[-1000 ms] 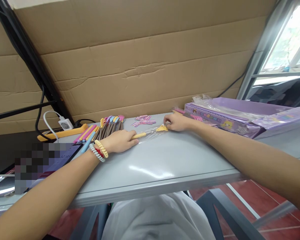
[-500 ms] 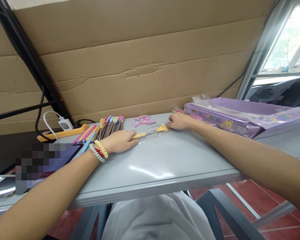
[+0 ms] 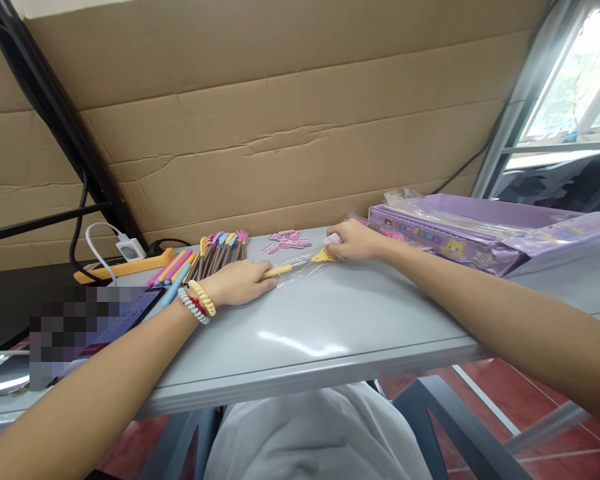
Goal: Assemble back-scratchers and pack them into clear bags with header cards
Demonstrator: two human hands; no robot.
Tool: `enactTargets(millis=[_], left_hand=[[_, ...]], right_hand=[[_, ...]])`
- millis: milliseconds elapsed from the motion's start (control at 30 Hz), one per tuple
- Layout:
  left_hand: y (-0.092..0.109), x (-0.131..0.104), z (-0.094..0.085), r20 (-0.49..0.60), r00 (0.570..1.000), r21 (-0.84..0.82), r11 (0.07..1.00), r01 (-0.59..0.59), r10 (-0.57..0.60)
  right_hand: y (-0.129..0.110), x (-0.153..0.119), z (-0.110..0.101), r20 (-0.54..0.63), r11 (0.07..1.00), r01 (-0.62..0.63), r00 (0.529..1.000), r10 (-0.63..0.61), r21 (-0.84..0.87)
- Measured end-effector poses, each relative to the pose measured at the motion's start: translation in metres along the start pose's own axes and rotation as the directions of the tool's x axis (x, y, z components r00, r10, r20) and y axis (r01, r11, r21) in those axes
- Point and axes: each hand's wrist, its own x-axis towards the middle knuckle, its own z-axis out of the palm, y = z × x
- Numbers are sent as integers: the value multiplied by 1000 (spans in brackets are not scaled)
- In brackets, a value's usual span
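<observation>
Pinning a yellow back scratcher in a clear plastic sleeve to a gray table at the center of the frame, a person's left hand closes thumb and fingers over the handle end. Just right of center, the right hand curls tightly around a small white piece beside the scratcher's hand-shaped head; whether it also grips the sleeve cannot be told. Pink printed slips lie behind, and an open purple box stands at right.

The head camera looks forward-down across the table.
</observation>
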Motion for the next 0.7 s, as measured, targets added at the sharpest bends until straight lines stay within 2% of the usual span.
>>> enactTargets(millis=[167,300,467,700], left_hand=[[0,0,0,-4,1000,9,1000,-5,5],[-1,0,1,-4,1000,11,1000,0,0],[0,1,1,0,1000,10,1000,4,-4],[0,1,0,13,1000,-9,1000,10,-9]], right_hand=[[3,0,1,103,996,-78,991,81,-31],[6,2,3,173,996,-77,981,84,-47],[11,5,7,210,996,-44,976,60,-79],[10,5,6,254,987,-84,960,117,-140]])
